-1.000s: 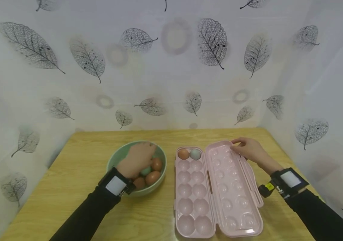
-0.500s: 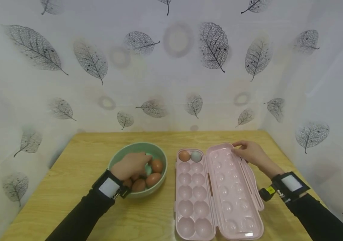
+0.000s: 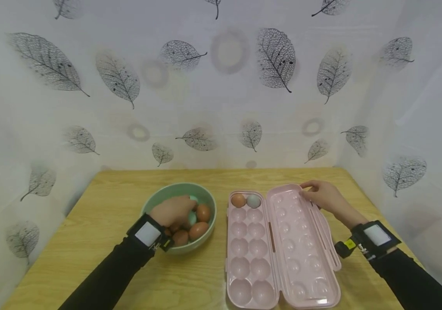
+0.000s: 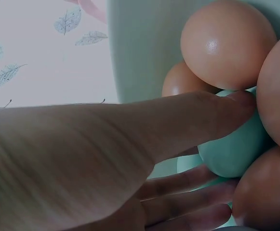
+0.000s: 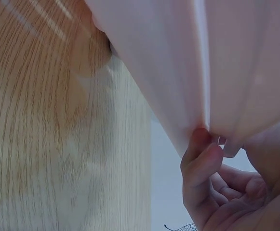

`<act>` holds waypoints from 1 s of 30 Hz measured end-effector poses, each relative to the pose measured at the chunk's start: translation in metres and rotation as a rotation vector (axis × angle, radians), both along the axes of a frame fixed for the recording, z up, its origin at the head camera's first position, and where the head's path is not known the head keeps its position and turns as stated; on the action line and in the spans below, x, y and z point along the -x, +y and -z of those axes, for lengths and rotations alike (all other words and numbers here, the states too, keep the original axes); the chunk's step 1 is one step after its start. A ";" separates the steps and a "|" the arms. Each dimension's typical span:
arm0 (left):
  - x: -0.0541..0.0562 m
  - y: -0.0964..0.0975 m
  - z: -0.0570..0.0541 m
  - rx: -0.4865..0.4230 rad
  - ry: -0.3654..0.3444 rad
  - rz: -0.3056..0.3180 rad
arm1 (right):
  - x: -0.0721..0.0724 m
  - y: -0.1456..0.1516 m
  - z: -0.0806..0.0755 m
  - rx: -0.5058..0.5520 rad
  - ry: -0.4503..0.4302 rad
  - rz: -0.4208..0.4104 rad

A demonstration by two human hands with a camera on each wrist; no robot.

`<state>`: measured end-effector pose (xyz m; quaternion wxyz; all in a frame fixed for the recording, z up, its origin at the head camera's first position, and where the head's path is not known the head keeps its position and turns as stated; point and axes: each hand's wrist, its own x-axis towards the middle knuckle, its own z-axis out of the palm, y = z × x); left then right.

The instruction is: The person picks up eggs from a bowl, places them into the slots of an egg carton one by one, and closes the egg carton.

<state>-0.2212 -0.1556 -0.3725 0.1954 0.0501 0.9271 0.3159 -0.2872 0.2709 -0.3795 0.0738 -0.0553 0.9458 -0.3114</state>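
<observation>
My left hand (image 3: 172,211) reaches into a green bowl (image 3: 149,199) of brown and pale green eggs. In the left wrist view its thumb lies across a green egg (image 4: 233,154) and its fingers come round from the other side, pinching it. Brown eggs (image 4: 229,45) crowd round that egg. My right hand (image 3: 323,196) pinches the far outer corner of the lid (image 3: 298,241) of a pink egg box (image 3: 248,254), which lies unfolded. A brown egg (image 3: 238,200) and a pale green egg (image 3: 253,201) sit in the box's far row.
Everything stands on a wood-grain table (image 3: 201,280). Behind and at both sides hangs a white cloth (image 3: 225,99) printed with grey leaves. The bowl is left of the egg box, with a strip of table between them.
My left hand has shifted and lowered among the eggs, with more brown eggs showing beside it. The right hand keeps its hold on the lid corner.
</observation>
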 end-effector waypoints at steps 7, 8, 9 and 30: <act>-0.009 0.002 -0.002 -0.239 -0.096 -0.077 | 0.000 0.000 0.000 0.004 -0.003 0.002; -0.009 0.002 -0.002 -0.259 -0.099 -0.075 | 0.000 0.000 0.000 0.006 -0.004 0.003; -0.009 0.002 -0.002 -0.272 -0.104 -0.072 | 0.000 0.000 0.000 0.009 -0.004 0.003; 0.000 0.008 -0.004 -0.013 0.007 0.046 | -0.002 0.000 -0.003 0.015 -0.013 0.001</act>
